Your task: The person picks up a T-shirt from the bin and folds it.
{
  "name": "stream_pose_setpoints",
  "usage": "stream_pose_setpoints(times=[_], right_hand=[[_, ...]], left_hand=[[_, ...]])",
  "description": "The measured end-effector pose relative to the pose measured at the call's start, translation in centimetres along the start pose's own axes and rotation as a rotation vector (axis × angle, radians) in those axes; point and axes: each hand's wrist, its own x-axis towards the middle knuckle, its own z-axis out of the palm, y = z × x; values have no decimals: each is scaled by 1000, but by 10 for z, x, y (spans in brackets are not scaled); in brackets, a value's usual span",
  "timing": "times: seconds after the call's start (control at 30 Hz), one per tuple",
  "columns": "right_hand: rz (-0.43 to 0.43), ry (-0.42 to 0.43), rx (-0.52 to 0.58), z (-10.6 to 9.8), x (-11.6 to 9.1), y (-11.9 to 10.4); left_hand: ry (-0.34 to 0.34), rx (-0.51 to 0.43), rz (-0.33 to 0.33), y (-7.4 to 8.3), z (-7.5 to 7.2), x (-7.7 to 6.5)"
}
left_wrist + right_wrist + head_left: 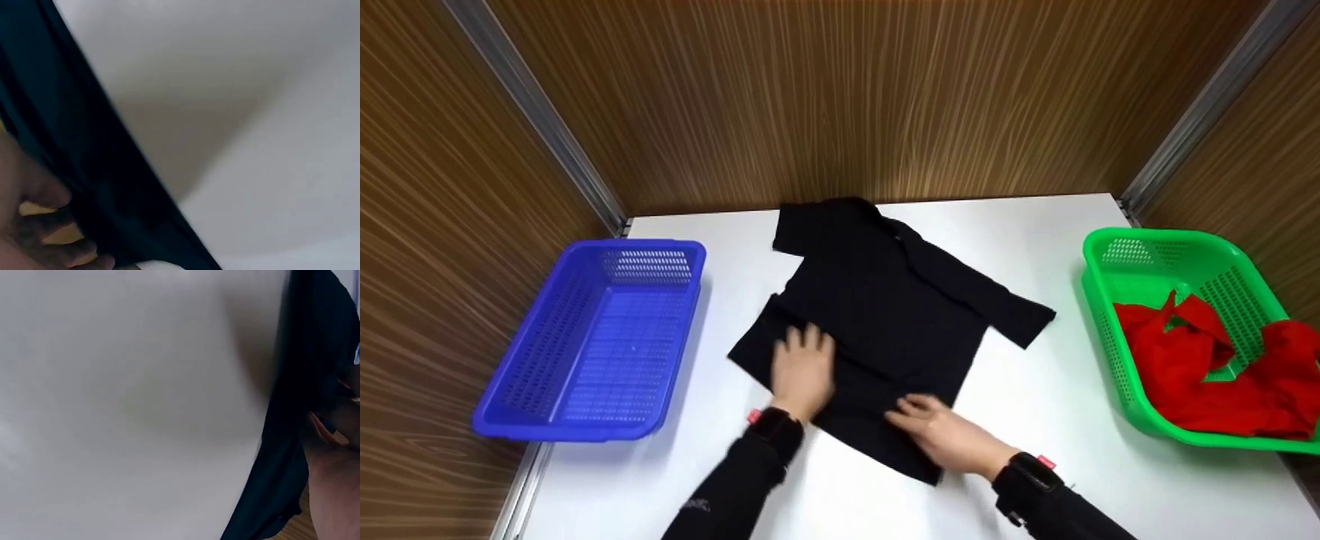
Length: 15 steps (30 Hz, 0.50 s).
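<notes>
A black shirt [877, 300] lies spread on the white table, tilted, with its collar toward the back wall and its hem toward me. Its sleeves stick out to both sides, and a long crease crosses the lower part. My left hand [804, 371] rests on the lower left of the shirt, fingers spread, slightly blurred. Lower right, near the hem, my right hand [949, 435] touches the fabric with loosely bent fingers. In the left wrist view the fingers [48, 197] lie along the dark cloth [107, 146]. The right wrist view has the right hand [334, 455] against the cloth's edge.
On the left stands a blue perforated basket [679, 360] with nothing in it. A green basket [1117, 352] on the right holds red cloth [1185, 367]. Wood-grain panels [840, 105] enclose the white table [870, 506] at the back and sides.
</notes>
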Motion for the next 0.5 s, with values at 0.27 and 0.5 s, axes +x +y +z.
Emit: stream_pose_setpoints(times=[0.27, 0.5], right_hand=[[40, 111, 188, -13, 6, 21], [464, 143, -140, -32, -31, 87]], left_hand=[[-218, -172, -7, 37, 16, -26], [-267, -160, 228, 6, 14, -26]])
